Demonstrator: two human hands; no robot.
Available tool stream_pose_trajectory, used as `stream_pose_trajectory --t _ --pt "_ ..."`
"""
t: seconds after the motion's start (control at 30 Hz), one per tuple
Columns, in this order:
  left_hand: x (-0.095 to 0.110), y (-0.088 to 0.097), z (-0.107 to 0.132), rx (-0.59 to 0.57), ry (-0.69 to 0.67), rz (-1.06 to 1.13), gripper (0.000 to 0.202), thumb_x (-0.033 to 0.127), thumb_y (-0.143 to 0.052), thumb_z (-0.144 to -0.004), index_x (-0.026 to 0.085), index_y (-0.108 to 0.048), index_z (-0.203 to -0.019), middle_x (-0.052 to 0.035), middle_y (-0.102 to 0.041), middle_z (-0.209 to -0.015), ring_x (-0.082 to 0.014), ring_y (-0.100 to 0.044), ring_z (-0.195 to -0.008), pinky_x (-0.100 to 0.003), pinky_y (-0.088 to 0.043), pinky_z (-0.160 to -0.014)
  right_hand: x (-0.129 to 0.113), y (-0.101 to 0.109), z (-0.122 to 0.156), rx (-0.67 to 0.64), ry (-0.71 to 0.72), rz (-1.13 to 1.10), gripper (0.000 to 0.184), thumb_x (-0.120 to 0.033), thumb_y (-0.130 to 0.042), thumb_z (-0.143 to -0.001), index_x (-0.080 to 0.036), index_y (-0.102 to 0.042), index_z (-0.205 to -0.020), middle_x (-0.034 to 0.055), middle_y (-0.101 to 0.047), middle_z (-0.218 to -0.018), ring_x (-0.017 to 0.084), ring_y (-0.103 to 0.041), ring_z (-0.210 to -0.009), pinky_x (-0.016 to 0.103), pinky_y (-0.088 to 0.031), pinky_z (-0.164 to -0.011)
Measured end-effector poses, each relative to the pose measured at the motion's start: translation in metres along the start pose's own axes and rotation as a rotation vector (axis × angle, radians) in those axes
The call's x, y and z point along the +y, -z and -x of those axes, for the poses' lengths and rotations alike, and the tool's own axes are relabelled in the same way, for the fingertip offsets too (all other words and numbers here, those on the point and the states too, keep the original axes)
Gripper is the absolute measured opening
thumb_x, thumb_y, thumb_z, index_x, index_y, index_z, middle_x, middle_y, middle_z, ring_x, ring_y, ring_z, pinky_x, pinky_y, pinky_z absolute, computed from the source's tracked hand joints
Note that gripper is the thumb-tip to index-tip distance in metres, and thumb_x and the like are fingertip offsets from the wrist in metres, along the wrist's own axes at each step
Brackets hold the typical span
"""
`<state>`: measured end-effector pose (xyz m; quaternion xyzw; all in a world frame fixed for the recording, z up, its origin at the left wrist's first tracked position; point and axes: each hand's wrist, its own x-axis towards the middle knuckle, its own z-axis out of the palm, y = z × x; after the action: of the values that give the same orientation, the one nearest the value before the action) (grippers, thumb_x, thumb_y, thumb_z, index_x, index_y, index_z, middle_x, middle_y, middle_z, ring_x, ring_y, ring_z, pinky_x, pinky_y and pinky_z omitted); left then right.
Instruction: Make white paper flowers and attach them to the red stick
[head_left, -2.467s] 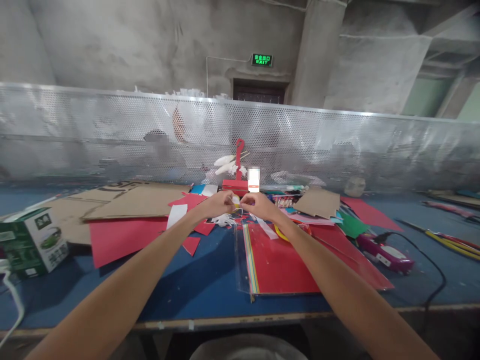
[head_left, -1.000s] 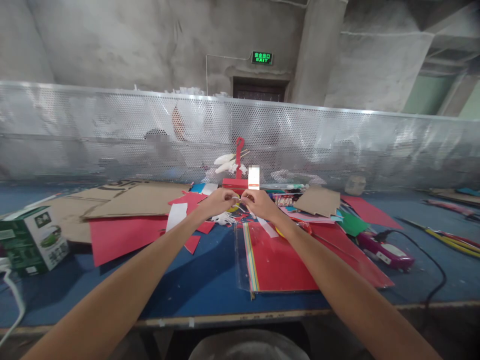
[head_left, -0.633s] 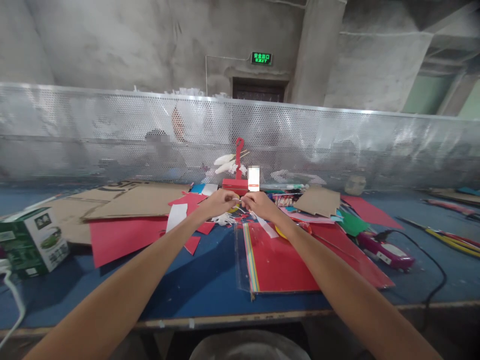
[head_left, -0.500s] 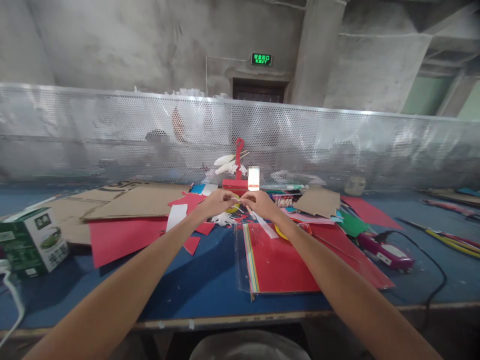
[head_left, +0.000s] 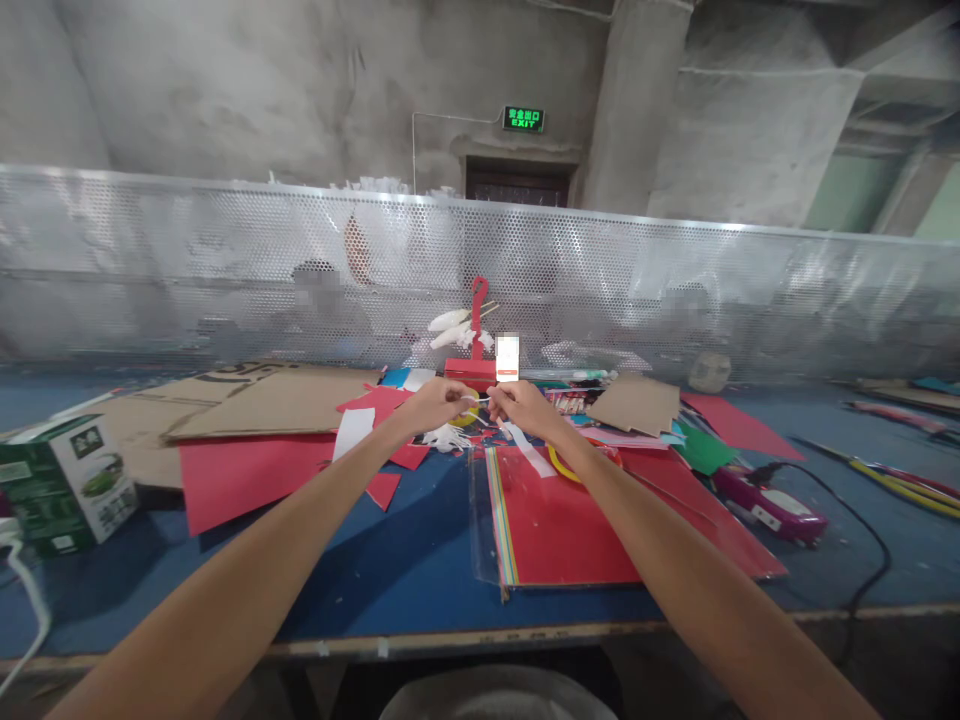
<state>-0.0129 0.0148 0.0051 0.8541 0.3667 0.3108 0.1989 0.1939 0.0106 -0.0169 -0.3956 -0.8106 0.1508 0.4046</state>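
Both my arms reach forward over the blue table [head_left: 390, 570]. My left hand [head_left: 437, 402] is closed on a small yellow tape roll [head_left: 466, 411]. My right hand [head_left: 519, 405] pinches the end of a thin pale strip [head_left: 484, 400] that runs from the roll. The hands are a short gap apart, above a litter of white paper scraps [head_left: 448, 437]. Just below the right hand lies a clear sleeve of coloured paper with a red sheet on top [head_left: 559, 520].
Red paper [head_left: 240, 470] and cardboard sheets [head_left: 270, 400] lie at the left, beside a green box [head_left: 64, 485]. A purple glue gun [head_left: 769, 505] with a black cable sits at the right. A red stand with white feathers [head_left: 474, 335] and a perforated metal screen [head_left: 675, 290] lie beyond.
My hands have drawn slightly apart, and the pale strip now shows stretched between the yellow roll and my right fingers. The arms have otherwise stayed in place.
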Motion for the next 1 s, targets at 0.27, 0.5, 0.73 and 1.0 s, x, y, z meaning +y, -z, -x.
stream_pose_trajectory --t 0.27,0.5,0.73,1.0 --pt "-0.001 -0.001 0.004 -0.097 -0.082 -0.166 0.024 0.033 -0.048 -0.083 0.016 -0.062 -0.073 0.0013 -0.055 -0.061 -0.0106 -0.048 -0.057 -0.022 -0.032 -0.054 -0.008 -0.004 0.004 -0.107 0.031 0.015 0.023 -0.037 -0.063 -0.083 -0.015 -0.07 -0.087 0.0057 -0.072 -0.081 0.015 -0.065 -0.072 0.024 -0.046 -0.065" --pt "-0.003 -0.002 0.003 -0.136 -0.05 -0.113 0.025 0.037 -0.049 -0.085 0.016 -0.063 -0.084 -0.0001 -0.061 -0.064 -0.0117 -0.055 -0.057 -0.021 -0.038 -0.053 0.0 -0.003 0.002 -0.074 -0.007 0.036 0.016 -0.03 -0.063 -0.08 -0.016 -0.069 -0.083 0.0058 -0.073 -0.079 0.016 -0.066 -0.071 0.024 -0.047 -0.065" --pt "-0.007 -0.004 0.001 -0.104 0.072 0.063 0.033 0.024 -0.053 -0.077 0.013 -0.061 -0.107 -0.0051 -0.068 -0.08 -0.0137 -0.063 -0.064 -0.023 -0.047 -0.059 0.008 -0.005 -0.001 -0.012 -0.041 -0.075 0.016 -0.03 -0.065 -0.077 -0.015 -0.068 -0.083 0.0055 -0.071 -0.078 0.015 -0.065 -0.07 0.024 -0.048 -0.066" --pt "-0.007 -0.004 -0.001 -0.065 0.001 0.103 0.03 0.027 -0.059 -0.075 0.014 -0.065 -0.102 -0.0047 -0.068 -0.08 -0.0141 -0.063 -0.07 -0.024 -0.048 -0.063 0.004 -0.009 -0.001 -0.024 -0.07 -0.188 0.016 -0.03 -0.066 -0.075 -0.015 -0.067 -0.081 0.006 -0.071 -0.079 0.017 -0.066 -0.074 0.026 -0.049 -0.068"
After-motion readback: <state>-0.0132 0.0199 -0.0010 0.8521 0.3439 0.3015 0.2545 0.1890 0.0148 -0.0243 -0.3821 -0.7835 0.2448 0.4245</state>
